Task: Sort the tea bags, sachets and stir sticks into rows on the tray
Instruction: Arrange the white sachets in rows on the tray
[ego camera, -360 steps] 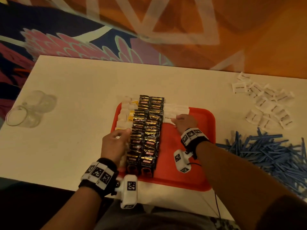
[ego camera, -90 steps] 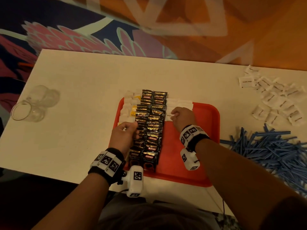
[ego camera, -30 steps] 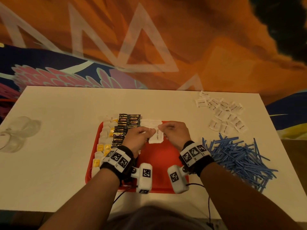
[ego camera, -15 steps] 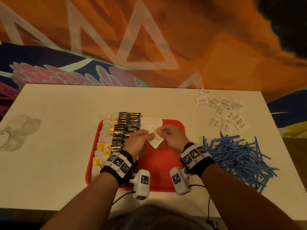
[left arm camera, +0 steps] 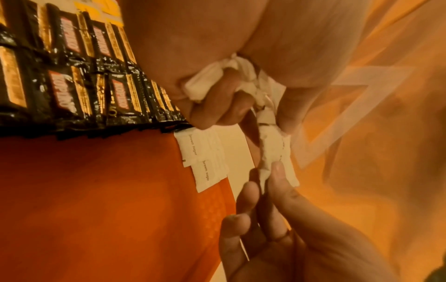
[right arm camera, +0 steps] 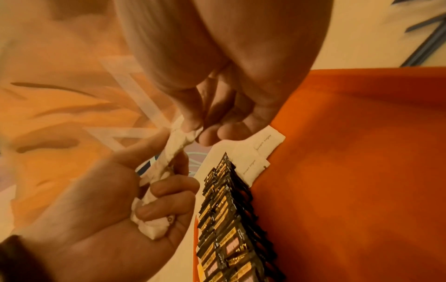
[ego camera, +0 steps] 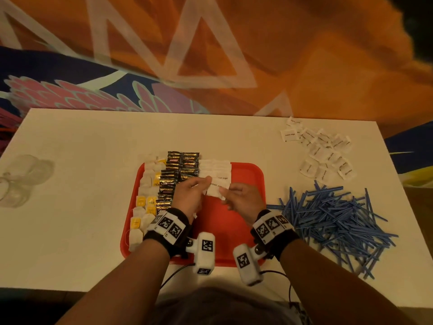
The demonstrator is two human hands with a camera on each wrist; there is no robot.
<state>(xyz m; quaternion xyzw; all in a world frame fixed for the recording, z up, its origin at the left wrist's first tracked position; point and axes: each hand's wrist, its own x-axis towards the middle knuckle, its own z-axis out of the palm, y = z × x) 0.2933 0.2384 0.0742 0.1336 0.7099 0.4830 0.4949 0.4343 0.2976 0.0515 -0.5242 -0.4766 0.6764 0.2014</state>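
1. Head view: your left hand (ego camera: pixel 191 195) and right hand (ego camera: pixel 243 200) meet above the red tray (ego camera: pixel 248 174), sharing white sugar sachets (ego camera: pixel 214 190); loose sachets (ego camera: pixel 321 153) and blue stir sticks (ego camera: pixel 339 221) lie on the table (ego camera: pixel 82 184), right of the tray.
2. Left wrist view alone shows your left fingers (left arm camera: pixel 217 106) curled round a bunched wad of sachets, your right fingertips (left arm camera: pixel 277 171) pinching one.
3. Tea bags (ego camera: pixel 145 200) and dark sachets (ego camera: pixel 173 179) fill the tray's left rows.
4. Three seconds ago, your hands were apart, pressing down on the rows.
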